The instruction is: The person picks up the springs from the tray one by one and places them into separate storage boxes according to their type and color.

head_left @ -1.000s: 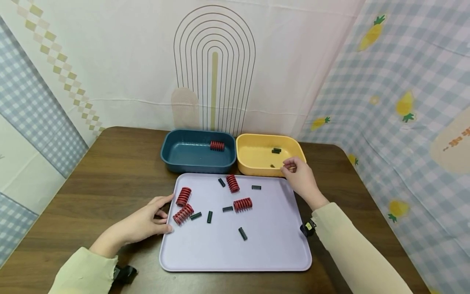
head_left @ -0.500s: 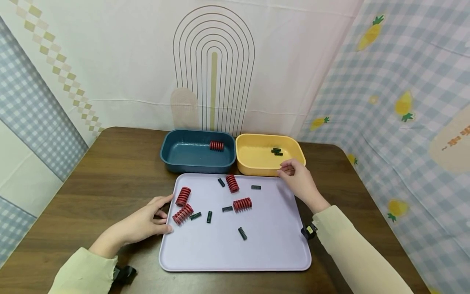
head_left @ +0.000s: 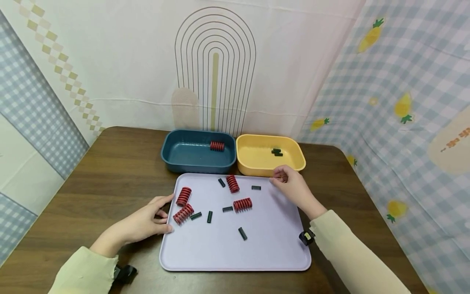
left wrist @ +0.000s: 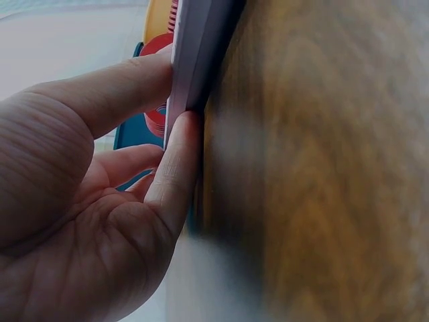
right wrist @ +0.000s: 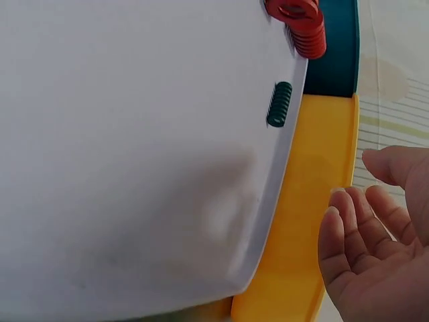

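On the lilac tray (head_left: pixel 271 249) lie several thick red coil springs (head_left: pixel 242 204) and several small dark green springs (head_left: pixel 242 233). My left hand (head_left: pixel 145 218) rests at the tray's left rim, thumb and fingertips touching it. In the left wrist view, the extended thumb and fingers (left wrist: pixel 175 168) meet the rim. My right hand (head_left: pixel 293 188) hovers over the tray's far right corner, before the yellow tub (head_left: pixel 257 170). Its fingers are loosely curved with nothing between them in the right wrist view. A dark green spring (right wrist: pixel 279 104) lies near the rim there.
Behind the tray, a blue tub (head_left: pixel 187 167) containing one red spring (head_left: pixel 217 145) stands beside the yellow tub. Small dark green springs (head_left: pixel 277 152) lie inside the yellow tub. The brown wooden table (head_left: pixel 110 171) meets patterned cloth at the back and sides.
A small dark spring has dropped from my right hand into the yellow tub, joining the others. That hand has since moved left and back toward me. The left hand stays put.
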The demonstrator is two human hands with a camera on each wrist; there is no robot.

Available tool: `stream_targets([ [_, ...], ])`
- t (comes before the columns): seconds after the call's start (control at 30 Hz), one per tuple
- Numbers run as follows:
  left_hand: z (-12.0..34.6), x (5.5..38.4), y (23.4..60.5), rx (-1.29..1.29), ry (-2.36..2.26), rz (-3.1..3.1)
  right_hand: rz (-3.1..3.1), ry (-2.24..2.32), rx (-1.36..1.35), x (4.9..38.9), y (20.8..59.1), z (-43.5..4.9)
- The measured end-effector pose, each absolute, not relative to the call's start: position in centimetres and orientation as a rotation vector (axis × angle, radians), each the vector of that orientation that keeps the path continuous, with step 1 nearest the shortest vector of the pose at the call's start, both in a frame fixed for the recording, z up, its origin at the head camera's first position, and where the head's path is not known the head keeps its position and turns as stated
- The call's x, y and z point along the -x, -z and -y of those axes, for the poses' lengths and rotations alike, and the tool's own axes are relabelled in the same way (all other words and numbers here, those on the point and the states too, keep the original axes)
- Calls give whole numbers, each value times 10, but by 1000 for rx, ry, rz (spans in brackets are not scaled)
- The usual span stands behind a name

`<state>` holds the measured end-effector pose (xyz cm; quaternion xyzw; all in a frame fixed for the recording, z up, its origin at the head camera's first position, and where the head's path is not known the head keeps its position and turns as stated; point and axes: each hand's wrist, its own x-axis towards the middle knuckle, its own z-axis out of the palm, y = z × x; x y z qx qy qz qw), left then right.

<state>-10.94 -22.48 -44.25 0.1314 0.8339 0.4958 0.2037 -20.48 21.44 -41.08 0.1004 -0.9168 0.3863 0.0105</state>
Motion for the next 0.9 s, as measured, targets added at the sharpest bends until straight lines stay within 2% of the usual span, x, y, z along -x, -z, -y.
stream_targets([
  [0.27, 225, 109, 442, -367, -1379, -2326, 2909, -1220, -420, 200, 422, -205],
  [0.5, 225, 109, 442, -363, -1370, -2328, 3021, -1217, -409, 200, 429, -194],
  [0.9, 225, 109, 441, -361, -1367, -2330, 3095, -1019, -452, 206, 441, -184],
])
